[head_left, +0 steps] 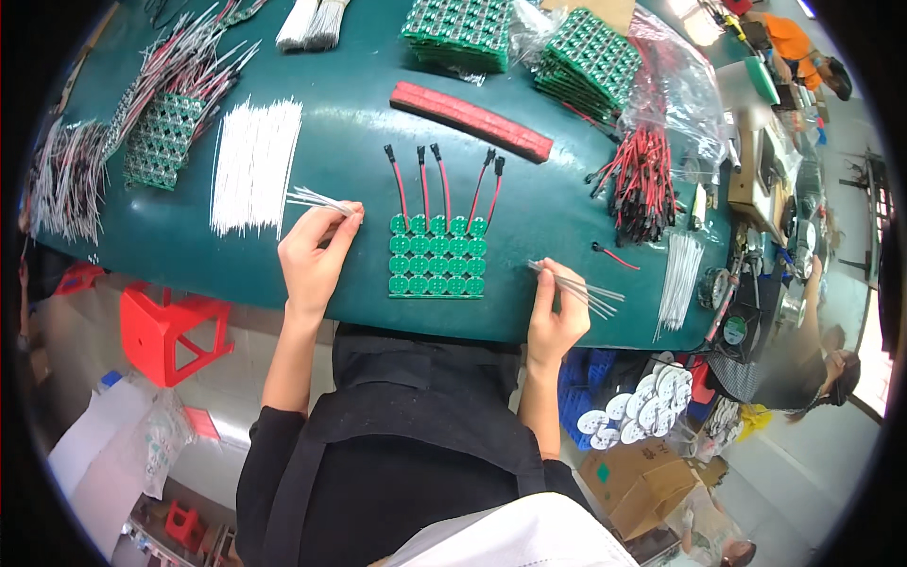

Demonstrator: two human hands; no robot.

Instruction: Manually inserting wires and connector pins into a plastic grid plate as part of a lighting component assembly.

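Note:
My left hand (316, 250) pinches a few thin white wires (319, 200) just right of a wide row of white wires (255, 168). My right hand (557, 317) is closed on another small bunch of thin wires (590, 291), which fans out to the right. Between my hands lies a green circuit board panel (437, 257) of small round boards in a grid. Several red and black wires with black connectors (424, 180) stick up from its far row. Neither hand touches the panel. Beyond it lies a long red bar (472, 120).
Stacked green panels (458, 33) stand at the back, with more (588, 61) beside a clear plastic bag (675, 85). Bundled red and black wires (642, 184) and white wires (678, 283) lie at right. Wired panels (161, 142) are heaped at left. A red stool (170, 331) stands below.

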